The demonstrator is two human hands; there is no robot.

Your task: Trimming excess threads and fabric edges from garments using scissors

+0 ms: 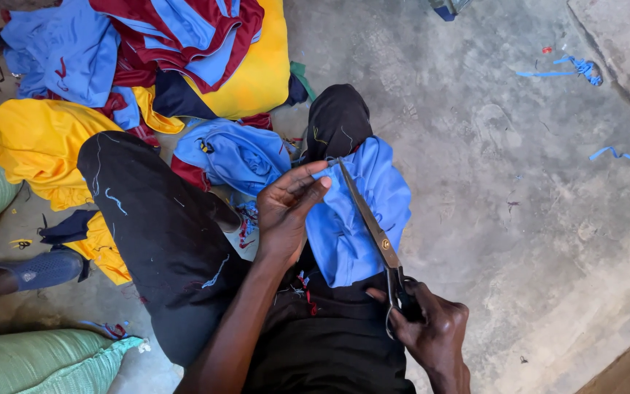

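A blue cloth piece [359, 219] lies over my right thigh, which is in black trousers. My left hand [289, 208] pinches the cloth's upper left edge between thumb and fingers. My right hand [428, 328] grips the black handles of long metal scissors [370, 219]. The blades run up along the cloth, and their tip reaches my left fingertips.
A pile of blue, yellow and maroon garments [147, 66] lies on the concrete floor ahead and to the left. Green woven sacks [45, 361] sit at the left. Someone's foot in a grey shoe [38, 270] is at the left edge. Blue scraps [577, 69] dot the floor.
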